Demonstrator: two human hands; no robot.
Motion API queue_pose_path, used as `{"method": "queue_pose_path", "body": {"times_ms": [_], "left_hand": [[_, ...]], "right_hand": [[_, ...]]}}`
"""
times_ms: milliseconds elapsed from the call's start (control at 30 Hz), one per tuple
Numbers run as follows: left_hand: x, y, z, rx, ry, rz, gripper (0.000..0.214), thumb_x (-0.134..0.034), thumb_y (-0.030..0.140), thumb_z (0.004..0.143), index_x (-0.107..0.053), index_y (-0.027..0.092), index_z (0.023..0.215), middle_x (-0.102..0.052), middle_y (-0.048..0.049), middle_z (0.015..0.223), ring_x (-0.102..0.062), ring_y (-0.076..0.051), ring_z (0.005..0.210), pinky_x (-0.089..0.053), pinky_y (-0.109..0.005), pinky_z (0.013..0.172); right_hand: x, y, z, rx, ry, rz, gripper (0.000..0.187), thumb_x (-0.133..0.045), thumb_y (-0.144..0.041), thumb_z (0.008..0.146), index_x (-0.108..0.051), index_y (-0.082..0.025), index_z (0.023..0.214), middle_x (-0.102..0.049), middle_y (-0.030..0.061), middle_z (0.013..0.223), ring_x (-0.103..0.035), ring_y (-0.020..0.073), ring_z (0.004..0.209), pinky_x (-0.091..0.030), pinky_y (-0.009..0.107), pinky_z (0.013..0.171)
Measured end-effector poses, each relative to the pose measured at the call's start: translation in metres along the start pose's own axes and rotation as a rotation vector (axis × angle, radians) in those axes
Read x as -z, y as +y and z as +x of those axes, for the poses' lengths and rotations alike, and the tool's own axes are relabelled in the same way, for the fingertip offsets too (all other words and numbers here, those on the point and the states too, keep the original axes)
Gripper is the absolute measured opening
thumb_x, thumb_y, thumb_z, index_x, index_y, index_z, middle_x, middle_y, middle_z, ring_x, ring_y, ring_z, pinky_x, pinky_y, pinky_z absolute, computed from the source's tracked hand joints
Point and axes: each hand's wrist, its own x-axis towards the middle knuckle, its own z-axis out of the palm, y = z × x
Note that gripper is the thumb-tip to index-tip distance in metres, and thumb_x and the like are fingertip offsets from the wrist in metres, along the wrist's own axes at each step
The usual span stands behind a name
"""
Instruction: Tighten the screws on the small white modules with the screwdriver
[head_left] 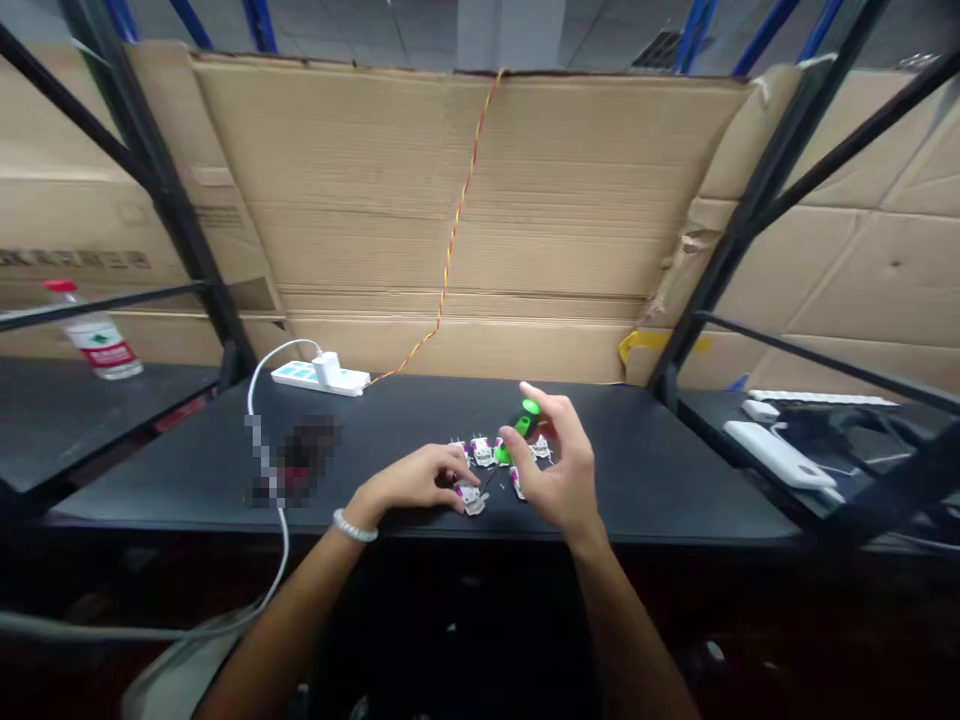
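holds a green and black screwdriver point(526, 410) in the right hand point(559, 460), with thumb and fingers drawn close around the handle and the shaft slanting down to the left. pinches a small white and purple piece point(470, 497) in the left hand point(420, 476), low over the black worktop point(637, 460), near its front edge. aims the shaft towards this pinched piece; cannot tell about contact at the tip. wears a white coiled band point(355, 526) on the left wrist. has more white and purple pieces point(481, 452) in a rough row just behind, partly hidden by the right hand and screwdriver.

faces a cardboard panel point(337, 180), with a twisted red and yellow cord point(454, 232) running down to a white power strip point(346, 381) at the back left. shows a white plug point(327, 368) in the strip, with a white cable point(251, 400) trailing over the front edge. includes a pixelated dark object point(307, 450) beside the cable, too obscured to name. has a red-capped bottle point(105, 345) beyond the frame point(180, 220) on the left.
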Motion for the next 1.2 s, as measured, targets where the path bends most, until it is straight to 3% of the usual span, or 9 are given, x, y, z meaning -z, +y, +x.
{"method": "queue_pose_path", "body": {"times_ms": [233,333,433,633,1000,1200], "left_hand": [[0.000,0.006,-0.004,-0.034,0.008,0.065,0.033,-0.091,0.033,0.085,-0.084,0.028,0.118,-0.064,-0.0081,0.126,-0.062,-0.028,0.124,-0.046,-0.041,0.117],[-0.003,0.012,-0.003,-0.094,-0.058,0.089,0.035,-0.087,0.031,0.089,-0.082,0.032,0.124,-0.063,-0.0085,0.145,-0.053,-0.033,0.141,-0.029,-0.054,0.130],[-0.007,0.017,0.000,-0.122,-0.108,0.119,0.040,-0.084,0.034,0.092,-0.079,0.035,0.132,-0.062,-0.0067,0.158,-0.043,-0.037,0.153,-0.018,-0.063,0.133],[-0.011,0.019,0.003,-0.100,-0.103,0.124,0.047,-0.082,0.038,0.095,-0.074,0.033,0.141,-0.070,-0.0074,0.150,-0.045,-0.037,0.151,-0.023,-0.060,0.129],[-0.010,0.018,0.004,-0.060,-0.059,0.158,0.031,-0.077,0.029,0.097,-0.080,0.031,0.128,-0.076,-0.0051,0.140,-0.050,-0.034,0.146,-0.027,-0.054,0.126],[-0.009,0.015,0.003,-0.112,-0.037,0.113,0.031,-0.079,0.031,0.097,-0.080,0.030,0.128,-0.074,-0.0072,0.141,-0.055,-0.032,0.143,-0.027,-0.053,0.129]], "right_hand": [[0.005,0.010,0.006,0.049,0.081,-0.116,0.037,-0.077,-0.030,0.097,-0.068,-0.025,0.133,-0.065,0.0055,0.107,-0.061,0.0181,0.080,-0.057,0.036,0.071],[0.005,0.012,0.007,0.066,0.095,-0.150,0.035,-0.079,-0.032,0.096,-0.069,-0.024,0.129,-0.064,0.0040,0.102,-0.059,0.0167,0.075,-0.057,0.035,0.070],[0.005,0.012,0.007,0.061,0.098,-0.171,0.033,-0.079,-0.034,0.096,-0.069,-0.024,0.126,-0.063,0.0030,0.100,-0.058,0.0159,0.073,-0.057,0.035,0.069],[0.005,0.013,0.006,0.031,0.111,-0.142,0.034,-0.079,-0.036,0.095,-0.069,-0.025,0.126,-0.063,0.0028,0.100,-0.058,0.0163,0.073,-0.057,0.035,0.070],[0.009,0.012,0.007,0.026,0.133,-0.124,0.035,-0.080,-0.035,0.095,-0.069,-0.025,0.127,-0.065,0.0041,0.104,-0.061,0.0173,0.078,-0.057,0.035,0.069],[0.023,0.020,0.011,-0.009,0.194,-0.134,0.040,-0.082,-0.037,0.093,-0.070,-0.025,0.129,-0.065,0.0030,0.103,-0.062,0.0177,0.081,-0.056,0.035,0.071]]}}
